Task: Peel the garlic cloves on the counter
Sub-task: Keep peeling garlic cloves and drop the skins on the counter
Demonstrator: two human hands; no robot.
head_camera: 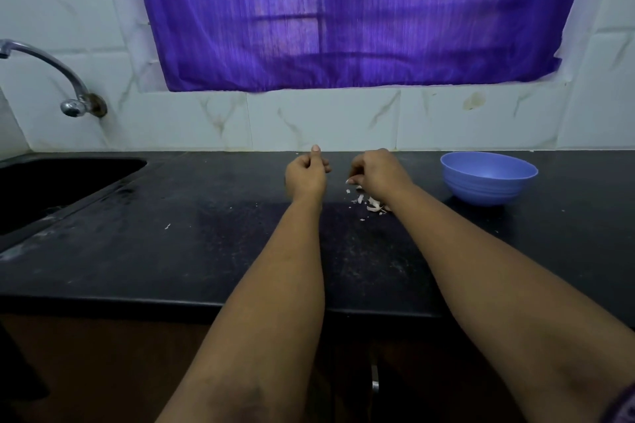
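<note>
Whatever either hand grips is hidden behind curled fingers, and the scraps are too small to sort cloves from skins. The left hand (pixel 305 175), centre frame, is curled with a fingertip raised; the right hand (pixel 378 173) beside it is bent downward, its contents unclear. Garlic bits (pixel 371 203) lie under the right wrist on the black counter (pixel 171 251), left of the blue bowl (pixel 488 178).
</note>
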